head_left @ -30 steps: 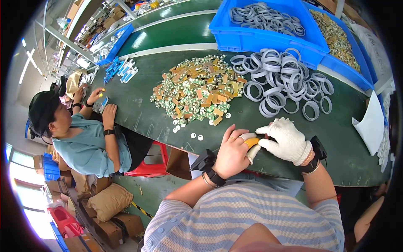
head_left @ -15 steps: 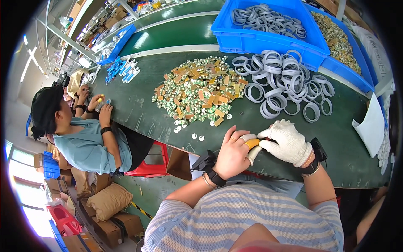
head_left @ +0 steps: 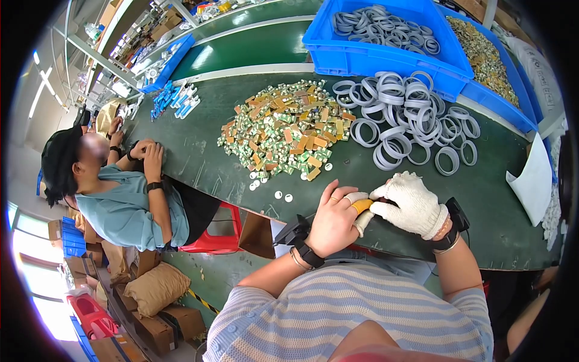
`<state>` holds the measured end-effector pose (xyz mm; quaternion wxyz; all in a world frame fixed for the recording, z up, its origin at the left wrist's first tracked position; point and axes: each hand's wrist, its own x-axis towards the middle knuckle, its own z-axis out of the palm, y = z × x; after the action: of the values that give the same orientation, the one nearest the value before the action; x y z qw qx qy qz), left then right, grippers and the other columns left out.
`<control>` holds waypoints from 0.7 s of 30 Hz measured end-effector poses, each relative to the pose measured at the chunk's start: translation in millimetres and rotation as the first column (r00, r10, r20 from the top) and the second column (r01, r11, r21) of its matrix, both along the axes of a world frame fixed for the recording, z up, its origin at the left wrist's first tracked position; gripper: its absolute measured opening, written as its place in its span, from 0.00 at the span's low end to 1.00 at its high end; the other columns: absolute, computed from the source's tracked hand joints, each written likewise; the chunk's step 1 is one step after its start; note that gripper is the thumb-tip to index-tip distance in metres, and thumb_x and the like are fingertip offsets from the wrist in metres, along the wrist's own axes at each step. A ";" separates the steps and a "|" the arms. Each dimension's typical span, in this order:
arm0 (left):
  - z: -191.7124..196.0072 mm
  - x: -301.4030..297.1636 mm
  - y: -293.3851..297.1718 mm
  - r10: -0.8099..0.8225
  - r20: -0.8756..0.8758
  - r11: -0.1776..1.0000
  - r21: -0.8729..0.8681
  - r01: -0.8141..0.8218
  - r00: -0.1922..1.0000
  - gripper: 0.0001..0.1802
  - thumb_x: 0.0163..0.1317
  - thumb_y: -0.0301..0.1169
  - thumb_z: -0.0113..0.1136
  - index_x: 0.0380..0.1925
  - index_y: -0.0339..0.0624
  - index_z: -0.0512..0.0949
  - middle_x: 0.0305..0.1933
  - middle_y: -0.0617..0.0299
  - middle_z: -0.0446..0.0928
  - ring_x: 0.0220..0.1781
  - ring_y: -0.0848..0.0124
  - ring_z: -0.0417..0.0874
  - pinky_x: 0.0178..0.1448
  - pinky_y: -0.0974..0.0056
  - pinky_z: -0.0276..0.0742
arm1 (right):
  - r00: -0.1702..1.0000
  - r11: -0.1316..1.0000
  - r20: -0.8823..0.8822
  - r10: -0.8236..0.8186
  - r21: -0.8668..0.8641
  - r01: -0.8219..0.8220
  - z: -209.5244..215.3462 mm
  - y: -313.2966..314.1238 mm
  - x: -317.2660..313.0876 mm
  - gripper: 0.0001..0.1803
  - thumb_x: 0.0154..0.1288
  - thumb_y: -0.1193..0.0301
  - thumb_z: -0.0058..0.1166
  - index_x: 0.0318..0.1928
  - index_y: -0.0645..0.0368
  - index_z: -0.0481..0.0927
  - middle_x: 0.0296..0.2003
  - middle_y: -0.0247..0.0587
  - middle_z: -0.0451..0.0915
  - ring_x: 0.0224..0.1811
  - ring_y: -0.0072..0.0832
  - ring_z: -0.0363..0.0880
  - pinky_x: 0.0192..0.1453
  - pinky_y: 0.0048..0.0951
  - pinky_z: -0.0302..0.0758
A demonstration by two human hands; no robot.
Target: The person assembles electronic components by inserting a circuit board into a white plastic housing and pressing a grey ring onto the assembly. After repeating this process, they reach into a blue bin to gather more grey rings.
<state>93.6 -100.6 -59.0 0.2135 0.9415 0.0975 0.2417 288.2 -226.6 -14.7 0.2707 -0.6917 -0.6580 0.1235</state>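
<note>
At the near edge of the dark green workbench (head_left: 494, 211), my two hands meet fingertip to fingertip. My left hand (head_left: 333, 224) is bare except for white and yellow coverings on some fingers, and its fingers are closed. My right hand (head_left: 413, 206), in a white knit glove, pinches against the left fingertips. Whatever sits between them is hidden by the fingers. Beyond my left hand spreads a heap of small green and tan circuit boards (head_left: 286, 130). Grey rings (head_left: 416, 111) lie piled past my right hand. A few white discs (head_left: 278, 195) rest near the heap's front.
A blue bin (head_left: 386, 71) of grey rings stands at the back, beside another blue bin (head_left: 497, 108) holding small parts. Blue and white pieces (head_left: 175, 99) lie far left. A co-worker (head_left: 129, 199) sits on the left by a red stool (head_left: 220, 232). White paper (head_left: 534, 181) hangs at right.
My hands stay nearly in place, fingertips still together. The co-worker's raised hand with a yellow item has come down, and both their hands are now close together at the bench edge.
</note>
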 end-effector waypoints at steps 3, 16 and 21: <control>-1.4 -0.7 0.9 0.002 -0.020 1.000 0.009 -0.002 1.000 0.21 0.51 0.23 0.69 0.48 0.45 0.87 0.57 0.64 0.85 0.66 0.59 0.80 0.82 0.41 0.61 | 1.000 0.998 -0.022 -0.009 -0.055 0.008 2.0 1.2 -0.1 0.16 0.65 0.56 0.67 0.46 0.51 0.91 0.33 0.44 0.84 0.40 0.45 0.81 0.49 0.46 0.75; -1.3 0.5 0.8 -0.002 -0.016 1.000 0.020 0.003 1.000 0.15 0.54 0.28 0.70 0.44 0.41 0.88 0.55 0.62 0.85 0.66 0.60 0.79 0.83 0.41 0.60 | 0.999 0.999 -0.010 -0.042 -0.026 0.042 -3.2 -0.5 -0.5 0.18 0.64 0.54 0.68 0.45 0.52 0.91 0.33 0.38 0.86 0.40 0.42 0.83 0.50 0.44 0.76; -1.7 0.2 1.5 -0.004 -0.030 1.000 0.028 0.005 1.000 0.16 0.53 0.28 0.69 0.44 0.41 0.88 0.54 0.62 0.85 0.67 0.60 0.79 0.83 0.41 0.59 | 0.999 0.999 -0.032 -0.034 -0.036 0.033 -2.4 -0.7 0.2 0.17 0.64 0.56 0.67 0.48 0.51 0.91 0.34 0.41 0.84 0.40 0.44 0.81 0.49 0.45 0.75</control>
<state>93.8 -99.1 -60.7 0.1994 0.9482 0.0950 0.2284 288.4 -227.4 -17.1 0.2713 -0.7052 -0.6395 0.1419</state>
